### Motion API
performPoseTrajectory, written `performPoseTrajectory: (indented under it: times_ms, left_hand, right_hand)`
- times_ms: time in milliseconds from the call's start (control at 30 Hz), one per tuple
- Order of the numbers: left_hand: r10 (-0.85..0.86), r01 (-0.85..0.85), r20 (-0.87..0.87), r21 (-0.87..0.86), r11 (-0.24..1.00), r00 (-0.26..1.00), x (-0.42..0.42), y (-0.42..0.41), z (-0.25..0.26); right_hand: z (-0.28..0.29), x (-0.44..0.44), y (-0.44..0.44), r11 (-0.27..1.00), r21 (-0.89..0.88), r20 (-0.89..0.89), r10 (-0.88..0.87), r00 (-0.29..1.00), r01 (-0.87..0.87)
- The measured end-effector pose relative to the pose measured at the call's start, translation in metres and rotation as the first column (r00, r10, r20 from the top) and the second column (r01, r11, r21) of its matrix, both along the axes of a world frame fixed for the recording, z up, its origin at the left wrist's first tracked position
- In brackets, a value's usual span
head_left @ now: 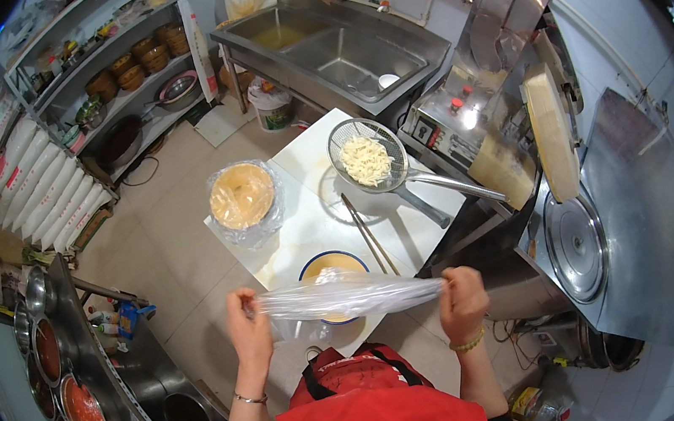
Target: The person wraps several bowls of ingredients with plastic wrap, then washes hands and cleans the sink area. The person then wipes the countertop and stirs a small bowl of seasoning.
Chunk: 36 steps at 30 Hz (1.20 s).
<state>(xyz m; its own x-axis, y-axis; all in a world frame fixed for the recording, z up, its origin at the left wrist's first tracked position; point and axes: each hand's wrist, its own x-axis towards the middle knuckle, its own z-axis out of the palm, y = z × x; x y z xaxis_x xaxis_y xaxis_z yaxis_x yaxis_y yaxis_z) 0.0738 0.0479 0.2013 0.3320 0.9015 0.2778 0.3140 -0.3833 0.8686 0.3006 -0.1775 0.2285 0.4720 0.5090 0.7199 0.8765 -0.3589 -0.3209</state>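
Between my two hands a clear plastic bag (348, 296) is stretched taut. My left hand (248, 324) grips one end, my right hand (462, 301) the other. Behind and below the plastic stands a yellow bowl with a blue rim (332, 259), partly hidden by it. Another yellow bowl (242, 195), wrapped in clear plastic, sits farther off on the white table (273, 258). A mesh strainer (397, 164) with pale cut noodles or strips (366, 162) lies at the far right of the table. A pair of chopsticks (369, 235) rests nearer the bowl.
A stainless double sink (349, 62) stands behind the table. To the right are a metal machine with red knobs (458, 108) and a round metal lid (575, 243). Pots of red sauce (85, 415) line the left counter. Stacked white sacks (46, 185) and shelves (124, 98) stand farther left.
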Motion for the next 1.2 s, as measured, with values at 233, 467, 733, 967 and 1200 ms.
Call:
performPoseTrajectory:
  times_ms: [233, 467, 733, 967, 1200]
  left_hand:
    - [0.223, 0.804, 0.858, -0.513, 0.301, 0.463, -0.025, 0.033, -0.070]
    - [-0.343, 0.315, -0.103, -0.222, 0.923, 0.934, 0.040, -0.025, -0.017]
    - [0.039, 0.430, -0.721, 0.455, 0.780, 0.692, 0.072, 0.044, 0.058]
    - [-0.349, 0.439, -0.311, 0.808, 0.392, 0.884, 0.030, 0.019, 0.115]
    - [-0.346, 0.480, 0.378, -0.831, 0.282, 0.859, -0.005, -0.010, -0.089]
  right_hand:
    - [-0.023, -0.024, 0.004, 0.960, -0.143, -0.559, 0.121, 0.820, -0.239]
    - [-0.028, -0.033, 0.038, 0.976, -0.184, -0.223, 0.072, 0.972, -0.114]
    - [0.030, -0.002, 0.099, 0.785, -0.620, 0.018, -0.015, 1.000, 0.023]
    - [0.000, 0.007, 0.071, 0.846, 0.155, -0.251, 0.533, 0.808, -0.510]
    - [-0.091, 0.015, 0.074, 0.964, 0.135, -0.969, 0.080, -0.233, -0.230]
